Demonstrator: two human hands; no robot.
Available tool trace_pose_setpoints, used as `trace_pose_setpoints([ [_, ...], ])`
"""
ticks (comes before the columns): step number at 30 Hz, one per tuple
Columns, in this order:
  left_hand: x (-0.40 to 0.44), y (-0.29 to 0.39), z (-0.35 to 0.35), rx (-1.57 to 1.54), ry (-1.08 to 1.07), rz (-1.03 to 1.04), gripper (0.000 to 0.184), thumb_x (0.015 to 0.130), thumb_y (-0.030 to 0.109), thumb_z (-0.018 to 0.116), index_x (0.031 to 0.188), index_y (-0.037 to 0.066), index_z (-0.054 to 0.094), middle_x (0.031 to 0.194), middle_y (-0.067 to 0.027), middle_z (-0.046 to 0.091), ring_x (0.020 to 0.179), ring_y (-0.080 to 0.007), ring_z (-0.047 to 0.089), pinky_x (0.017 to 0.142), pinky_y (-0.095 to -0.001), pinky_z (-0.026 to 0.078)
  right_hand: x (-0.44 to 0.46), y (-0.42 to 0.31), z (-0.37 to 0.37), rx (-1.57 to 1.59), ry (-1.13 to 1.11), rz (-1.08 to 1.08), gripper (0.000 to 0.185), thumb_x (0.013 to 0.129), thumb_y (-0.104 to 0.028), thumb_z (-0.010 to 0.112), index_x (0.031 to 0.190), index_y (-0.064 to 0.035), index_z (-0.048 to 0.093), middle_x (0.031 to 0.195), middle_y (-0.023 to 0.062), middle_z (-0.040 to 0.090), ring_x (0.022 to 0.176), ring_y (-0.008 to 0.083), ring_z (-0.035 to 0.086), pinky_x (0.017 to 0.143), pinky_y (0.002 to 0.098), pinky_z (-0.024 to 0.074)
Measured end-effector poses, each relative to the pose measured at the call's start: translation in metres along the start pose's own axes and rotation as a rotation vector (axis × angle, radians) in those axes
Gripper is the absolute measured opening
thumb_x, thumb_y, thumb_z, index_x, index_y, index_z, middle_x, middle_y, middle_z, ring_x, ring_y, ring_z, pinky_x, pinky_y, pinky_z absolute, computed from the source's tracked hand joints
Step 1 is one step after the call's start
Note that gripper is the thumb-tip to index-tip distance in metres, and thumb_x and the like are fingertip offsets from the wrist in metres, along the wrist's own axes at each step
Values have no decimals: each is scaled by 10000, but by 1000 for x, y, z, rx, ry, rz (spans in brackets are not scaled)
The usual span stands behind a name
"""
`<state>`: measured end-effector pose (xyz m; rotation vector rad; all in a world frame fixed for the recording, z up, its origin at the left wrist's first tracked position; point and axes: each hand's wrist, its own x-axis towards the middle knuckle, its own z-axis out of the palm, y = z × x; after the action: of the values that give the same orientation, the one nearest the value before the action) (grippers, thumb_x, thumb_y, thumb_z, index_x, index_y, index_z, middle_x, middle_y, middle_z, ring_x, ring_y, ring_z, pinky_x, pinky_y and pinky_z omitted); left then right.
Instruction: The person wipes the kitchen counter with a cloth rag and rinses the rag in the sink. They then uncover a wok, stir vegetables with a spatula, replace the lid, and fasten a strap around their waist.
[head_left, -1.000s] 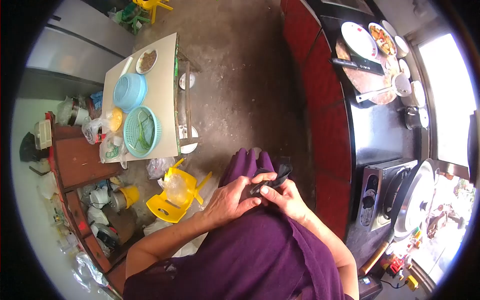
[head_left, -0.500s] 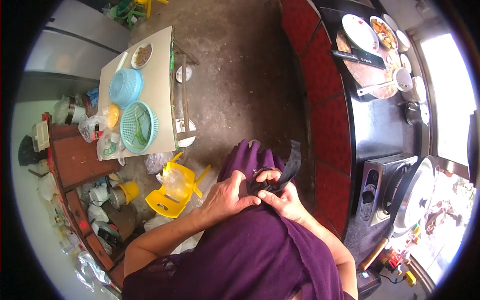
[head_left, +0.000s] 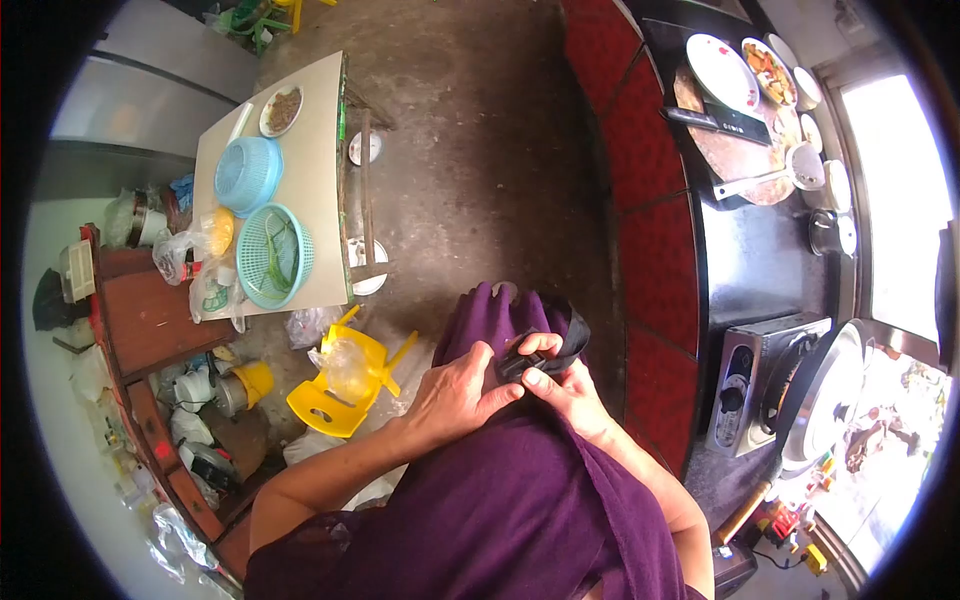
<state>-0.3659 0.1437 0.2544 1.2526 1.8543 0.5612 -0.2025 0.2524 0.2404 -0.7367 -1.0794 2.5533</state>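
Note:
In front of the purple clothing (head_left: 520, 480) I am wearing, my two hands meet at waist height. My right hand (head_left: 575, 398) pinches a bunched black strap (head_left: 572, 335) between thumb and fingers, and its loose end loops up beyond the fingertips. My left hand (head_left: 455, 392) closes in from the other side, thumb tip at the bunched part, where a dark knot-like fold shows. The strap's exact material, and how it joins the clothing, I cannot make out.
A yellow plastic chair (head_left: 335, 400) stands left of me. Beyond it is a table (head_left: 315, 160) with blue baskets (head_left: 248, 175) and a plate of food (head_left: 282, 110). On the right counter are a gas stove (head_left: 745, 380), a lidded pan (head_left: 825, 400) and a cleaver (head_left: 735, 122).
The strap's loose end, which stuck up and outward, now curls in a loop close to my right hand. Both hands stay in nearly the same place.

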Motion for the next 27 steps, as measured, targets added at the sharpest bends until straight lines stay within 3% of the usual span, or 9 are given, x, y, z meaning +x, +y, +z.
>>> trace_pose_setpoints([
  [5, 1, 3, -2, 34, -38, -2, 593, 865, 572, 568, 1047, 26, 427, 810, -255, 607, 759, -452, 612, 599, -504, 474, 0, 5, 1, -69, 1, -55, 264, 911, -89, 619, 1153, -51, 522, 1124, 37, 536, 1081, 136, 497, 958, 301, 396],
  [11, 1, 5, -2, 83, 10, 42, 640, 857, 609, 549, 1070, 18, 421, 800, -263, 607, 749, -459, 616, 593, -504, 485, 0, -6, -6, -641, -32, -189, 279, 890, -137, 629, 1144, -45, 558, 1244, 150, 543, 1163, 272, 528, 989, 371, 402],
  [14, 3, 7, -1, 104, 15, 57, 646, 884, 620, 484, 1103, 18, 400, 797, -265, 604, 753, -467, 613, 589, -511, 486, 1, -16, -3, -871, -102, -171, 389, 912, -168, 614, 1259, -37, 498, 1235, 187, 548, 1220, 319, 495, 1009, 407, 389],
  [17, 5, 6, 3, -12, 70, 25, 621, 921, 608, 396, 1136, 26, 379, 793, -254, 602, 732, -478, 603, 568, -522, 475, 5, -23, 10, -902, -108, -144, 433, 930, -210, 561, 1331, -74, 468, 1342, 220, 472, 1269, 372, 447, 1040, 414, 388],
  [18, 6, 5, 7, -27, 88, 8, 603, 932, 594, 372, 1142, 28, 377, 792, -250, 602, 731, -479, 600, 571, -525, 470, 3, -19, 7, -918, -159, -175, 563, 940, -209, 543, 1442, -89, 317, 1406, 230, 398, 1329, 371, 374, 1079, 420, 352],
  [22, 9, 3, 18, -72, 117, -71, 593, 956, 575, 314, 1145, 15, 366, 795, -243, 614, 704, -454, 611, 591, -514, 476, 8, -20, 10, -952, -302, -159, 729, 923, -173, 551, 1497, -76, 113, 1479, 240, 278, 1385, 369, 271, 1114, 430, 295],
  [25, 13, -3, 20, -172, 159, -16, 578, 985, 547, 240, 1159, 33, 438, 898, -236, 615, 713, -402, 629, 595, -476, 483, 5, -33, 8, -1021, -337, -87, 799, 887, -195, 603, 1496, -57, 106, 1471, 246, 293, 1377, 376, 286, 1121, 431, 284],
  [27, 15, -13, 11, -306, 183, 43, 591, 997, 537, 198, 1135, 53, 506, 925, -209, 614, 700, -342, 642, 568, -432, 489, 1, -51, -2, -878, -327, 103, 837, 864, -242, 647, 1491, -45, 128, 1464, 250, 311, 1360, 359, 329, 1126, 415, 273],
])
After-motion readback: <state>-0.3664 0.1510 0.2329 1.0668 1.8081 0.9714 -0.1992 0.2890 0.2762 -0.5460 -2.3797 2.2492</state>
